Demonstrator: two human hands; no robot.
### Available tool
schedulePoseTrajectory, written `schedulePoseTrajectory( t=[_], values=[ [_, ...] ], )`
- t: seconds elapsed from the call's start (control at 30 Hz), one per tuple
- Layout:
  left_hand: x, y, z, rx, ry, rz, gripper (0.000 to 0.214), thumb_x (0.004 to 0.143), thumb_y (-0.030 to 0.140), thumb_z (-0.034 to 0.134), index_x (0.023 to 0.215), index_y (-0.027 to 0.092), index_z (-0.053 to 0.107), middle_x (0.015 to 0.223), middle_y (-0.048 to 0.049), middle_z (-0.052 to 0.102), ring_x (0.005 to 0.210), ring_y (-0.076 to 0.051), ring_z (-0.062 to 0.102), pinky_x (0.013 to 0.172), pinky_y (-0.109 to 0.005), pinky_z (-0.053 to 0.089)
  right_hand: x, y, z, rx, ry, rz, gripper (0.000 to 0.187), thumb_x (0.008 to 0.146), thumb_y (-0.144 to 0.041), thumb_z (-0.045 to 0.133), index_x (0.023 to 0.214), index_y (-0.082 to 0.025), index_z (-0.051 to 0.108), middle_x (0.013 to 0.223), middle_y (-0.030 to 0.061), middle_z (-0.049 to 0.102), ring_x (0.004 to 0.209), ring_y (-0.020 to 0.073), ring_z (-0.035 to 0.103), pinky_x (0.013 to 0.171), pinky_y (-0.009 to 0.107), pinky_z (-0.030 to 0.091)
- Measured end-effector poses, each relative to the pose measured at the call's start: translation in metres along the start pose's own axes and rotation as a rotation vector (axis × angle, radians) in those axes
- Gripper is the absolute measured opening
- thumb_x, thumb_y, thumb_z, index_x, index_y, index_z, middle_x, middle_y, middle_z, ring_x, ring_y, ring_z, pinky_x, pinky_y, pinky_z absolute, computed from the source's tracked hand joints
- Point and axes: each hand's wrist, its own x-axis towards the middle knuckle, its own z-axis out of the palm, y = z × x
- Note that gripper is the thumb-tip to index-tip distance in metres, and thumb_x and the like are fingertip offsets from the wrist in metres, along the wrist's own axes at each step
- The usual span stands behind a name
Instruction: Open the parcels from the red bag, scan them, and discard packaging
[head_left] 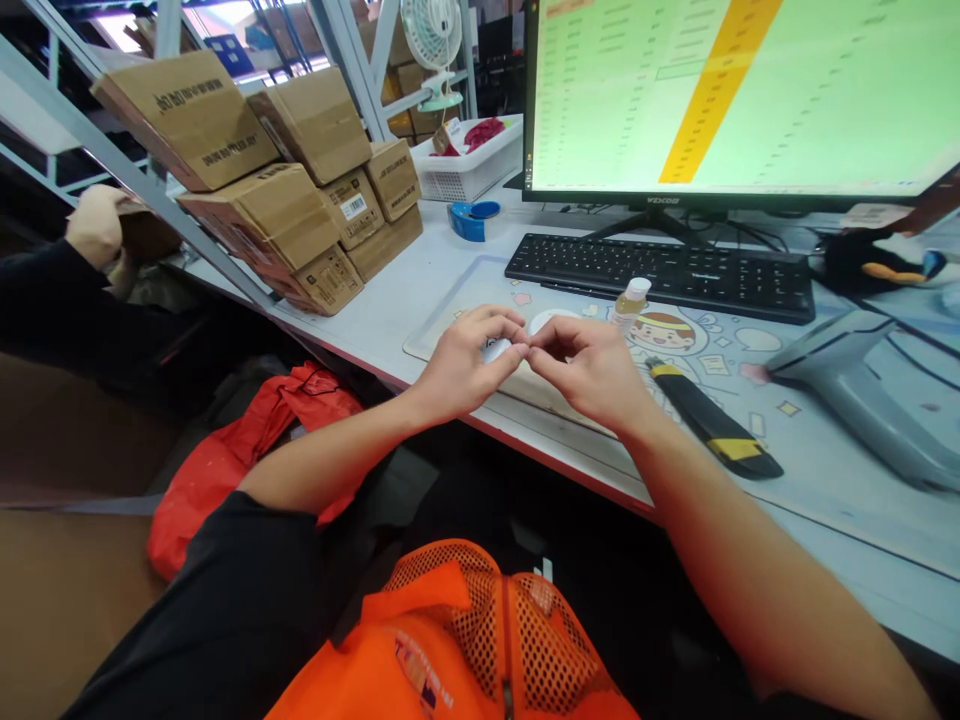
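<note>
My left hand (pixel 461 362) and my right hand (pixel 589 368) meet over the front edge of the desk, fingertips touching. The left fingers curl round a small white object (pixel 497 349). The right fingers pinch at the same spot; what they grip is too small to name. Both hands hover above a cartoon-printed desk mat (pixel 705 365). A small clear bottle with a white cap (pixel 629 303) stands just behind my right hand. A black and yellow utility knife (pixel 712 433) lies to its right.
A black keyboard (pixel 664 275) and a monitor (pixel 742 95) sit behind the mat. Stacked cardboard boxes (pixel 292 190) fill the desk's left end, with a white basket (pixel 469 160) and blue tape dispenser (pixel 471 218) beyond. A grey scanner (pixel 862 390) lies right. Another person's hand (pixel 94 225) shows far left.
</note>
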Motion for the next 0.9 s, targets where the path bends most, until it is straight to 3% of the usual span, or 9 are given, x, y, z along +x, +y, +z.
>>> schedulePoseTrajectory(
  t=[0.2, 0.3, 0.37, 0.4, 0.53, 0.63, 0.77, 0.9],
  values=[
    [0.006, 0.011, -0.009, 0.364, -0.156, 0.014, 0.013, 0.096, 0.028, 0.061, 0.096, 0.022, 0.073, 0.119, -0.0083, 0.072, 0.119, -0.030, 0.062, 0.105, -0.049, 0.048, 0.002, -0.003, -0.006, -0.049, -0.018, -0.035, 0.019, 0.087, -0.030, 0.067, 0.071, -0.019, 0.068, 0.064, 0.0001, 0.063, 0.062, 0.0156, 0.054, 0.061, 0.030, 0.041],
    [0.004, 0.005, -0.014, 0.498, -0.407, -0.008, 0.014, 0.093, 0.025, 0.062, 0.086, 0.022, 0.073, 0.108, -0.0079, 0.074, 0.112, -0.033, 0.063, 0.102, -0.054, 0.048, 0.004, -0.006, -0.021, -0.074, 0.132, -0.042, 0.016, 0.085, -0.028, 0.069, 0.071, -0.020, 0.069, 0.069, 0.0014, 0.066, 0.063, 0.0172, 0.057, 0.059, 0.030, 0.043],
    [0.003, -0.003, -0.016, 0.478, -0.492, -0.021, 0.013, 0.091, 0.024, 0.062, 0.084, 0.023, 0.073, 0.103, -0.0067, 0.074, 0.107, -0.031, 0.064, 0.101, -0.052, 0.049, 0.005, -0.007, -0.030, -0.086, 0.217, -0.036, 0.016, 0.086, -0.031, 0.072, 0.073, -0.022, 0.070, 0.072, 0.0026, 0.068, 0.064, 0.0185, 0.058, 0.057, 0.031, 0.044],
    [0.003, -0.008, -0.017, 0.435, -0.464, -0.022, 0.012, 0.091, 0.024, 0.062, 0.086, 0.023, 0.073, 0.104, -0.0061, 0.074, 0.106, -0.029, 0.065, 0.101, -0.049, 0.049, 0.005, -0.007, -0.033, -0.084, 0.211, -0.035, 0.018, 0.087, -0.035, 0.074, 0.075, -0.022, 0.072, 0.073, 0.0032, 0.069, 0.064, 0.0190, 0.059, 0.057, 0.031, 0.045],
    [0.011, -0.024, -0.019, 0.222, -0.157, -0.007, 0.012, 0.092, 0.025, 0.061, 0.089, 0.022, 0.072, 0.110, -0.0055, 0.075, 0.107, -0.023, 0.068, 0.103, -0.040, 0.051, 0.004, -0.007, -0.031, -0.022, 0.121, -0.056, 0.028, 0.090, -0.049, 0.077, 0.084, -0.021, 0.075, 0.080, 0.0051, 0.072, 0.069, 0.0205, 0.063, 0.062, 0.034, 0.051],
    [0.024, -0.035, -0.010, 0.147, -0.034, 0.009, 0.009, 0.092, 0.027, 0.064, 0.093, 0.021, 0.071, 0.110, -0.0059, 0.074, 0.109, -0.022, 0.068, 0.105, -0.037, 0.051, 0.001, -0.010, -0.025, 0.009, 0.141, -0.062, 0.031, 0.090, -0.052, 0.078, 0.088, -0.021, 0.076, 0.084, 0.0060, 0.073, 0.073, 0.0216, 0.065, 0.064, 0.034, 0.053],
    [0.049, -0.047, 0.020, 0.166, -0.041, -0.021, 0.022, 0.091, 0.027, 0.067, 0.111, 0.019, 0.069, 0.117, -0.0071, 0.073, 0.114, -0.023, 0.067, 0.105, -0.037, 0.051, -0.021, -0.016, -0.029, -0.002, 0.220, -0.076, 0.022, 0.090, -0.043, 0.079, 0.094, -0.023, 0.073, 0.089, 0.0048, 0.072, 0.080, 0.0224, 0.067, 0.071, 0.036, 0.056],
    [0.075, -0.047, 0.059, 0.265, -0.129, -0.077, 0.030, 0.092, 0.030, 0.068, 0.119, 0.018, 0.066, 0.128, -0.0106, 0.068, 0.121, -0.029, 0.063, 0.106, -0.042, 0.050, -0.076, -0.029, -0.056, -0.133, 0.331, -0.125, 0.015, 0.094, -0.030, 0.073, 0.082, -0.025, 0.065, 0.097, 0.0054, 0.071, 0.093, 0.0252, 0.069, 0.084, 0.042, 0.057]
  ],
)
